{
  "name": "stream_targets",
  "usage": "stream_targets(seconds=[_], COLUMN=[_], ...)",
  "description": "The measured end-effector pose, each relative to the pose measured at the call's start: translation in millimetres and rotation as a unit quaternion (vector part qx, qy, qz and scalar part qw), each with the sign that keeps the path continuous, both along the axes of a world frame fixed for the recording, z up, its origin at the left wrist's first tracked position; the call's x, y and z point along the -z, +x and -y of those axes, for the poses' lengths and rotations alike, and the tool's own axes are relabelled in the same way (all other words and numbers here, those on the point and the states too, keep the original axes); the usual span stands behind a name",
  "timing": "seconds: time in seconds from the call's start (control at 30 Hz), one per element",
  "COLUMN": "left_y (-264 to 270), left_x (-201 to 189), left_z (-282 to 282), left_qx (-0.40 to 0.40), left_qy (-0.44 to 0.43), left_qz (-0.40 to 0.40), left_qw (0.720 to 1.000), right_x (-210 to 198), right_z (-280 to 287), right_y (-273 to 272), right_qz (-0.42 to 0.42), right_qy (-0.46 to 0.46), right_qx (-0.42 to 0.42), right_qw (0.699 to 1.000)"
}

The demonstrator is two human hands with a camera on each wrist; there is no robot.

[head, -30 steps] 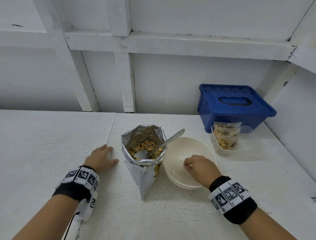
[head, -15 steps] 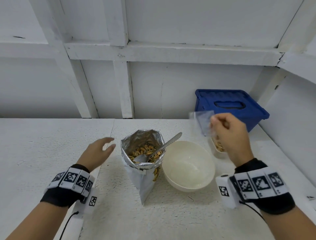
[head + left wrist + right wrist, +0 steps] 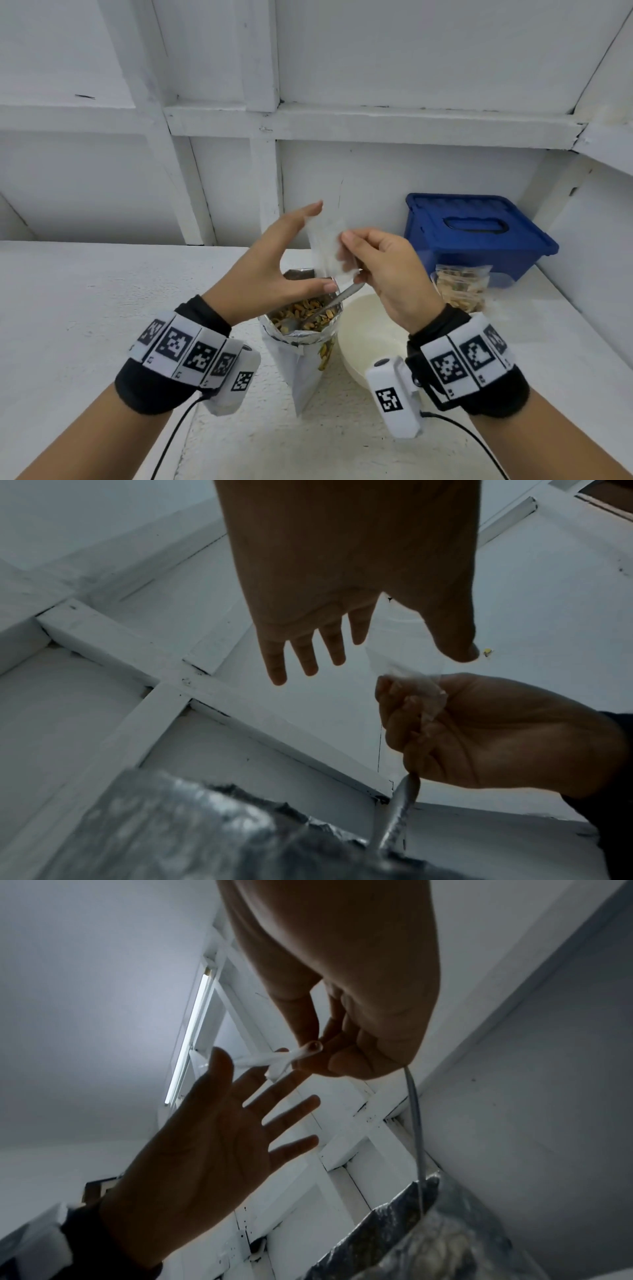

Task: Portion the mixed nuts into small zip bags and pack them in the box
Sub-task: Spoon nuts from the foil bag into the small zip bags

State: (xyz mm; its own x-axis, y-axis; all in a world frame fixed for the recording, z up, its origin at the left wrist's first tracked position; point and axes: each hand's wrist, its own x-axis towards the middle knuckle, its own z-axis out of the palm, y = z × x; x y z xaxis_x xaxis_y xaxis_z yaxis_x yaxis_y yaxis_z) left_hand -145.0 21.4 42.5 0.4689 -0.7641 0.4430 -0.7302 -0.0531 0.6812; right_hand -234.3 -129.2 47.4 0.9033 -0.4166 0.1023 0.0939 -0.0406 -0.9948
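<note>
Pinching an empty zip bag (image 3: 327,245) by one edge w/ right hand (image 3: 383,270), raised above the foil nut pouch (image 3: 301,329) so filling stays short-range. Left hand (image 3: 274,270) spread flat, fingers straight, grasping nothing, prob. coming in to part the bag mouth. Spoon (image 3: 337,303) left in pouch (ready to scoop). One filled bag (image 3: 460,286) parked by closed blue box (image 3: 479,236).

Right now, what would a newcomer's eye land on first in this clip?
The empty clear zip bag held up mid-frame, pinched by the right hand, with the open left hand reaching for it. Below stands the open foil pouch of nuts with a spoon in it, and the closed blue box sits back right.
</note>
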Motion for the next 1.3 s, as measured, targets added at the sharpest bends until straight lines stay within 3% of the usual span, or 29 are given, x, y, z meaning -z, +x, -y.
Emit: stream_targets(seconds=[0.2, 0.33, 0.47, 0.53, 0.63, 0.7, 1.1, 1.2, 1.3], left_y=[-5.0, -11.5, -10.7, -8.6, -8.3, -9.2, -12.4, -11.0, -2.9], left_x=[2.8, 0.3, 0.7, 1.7, 1.5, 1.2, 12.2, 14.8, 20.5], left_z=[2.1, 0.8, -3.0, -4.7, -6.1, -6.9, -18.0, -24.3, -35.9], left_qx=[-0.007, -0.015, -0.051, -0.064, -0.073, -0.063, -0.044, -0.060, -0.096], left_qy=[-0.046, -0.058, -0.035, -0.010, 0.021, 0.021, 0.054, 0.049, 0.045], left_qz=[0.025, 0.016, 0.064, 0.111, 0.170, 0.183, 0.122, 0.098, 0.052], left_qw=[0.999, 0.998, 0.996, 0.992, 0.982, 0.981, 0.990, 0.992, 0.993], right_x=[-3.7, -0.7, -8.6, -17.3, -24.9, -23.4, -13.1, -11.0, -6.7], right_z=[-4.0, -6.8, -5.3, -4.8, -8.2, -10.2, -15.0, -11.1, 2.8], right_y=[-2.4, -4.1, -12.1, -16.7, -21.8, -22.9, -19.7, -22.4, -24.2], right_qz=[-0.029, -0.069, 0.016, 0.056, 0.024, 0.008, -0.027, -0.009, 0.045], right_qy=[-0.086, -0.212, -0.265, -0.255, -0.261, -0.264, -0.213, -0.277, -0.403], right_qx=[-0.022, -0.032, 0.046, 0.016, -0.078, -0.097, -0.115, -0.073, 0.046], right_qw=[0.996, 0.974, 0.963, 0.965, 0.962, 0.960, 0.970, 0.958, 0.913])
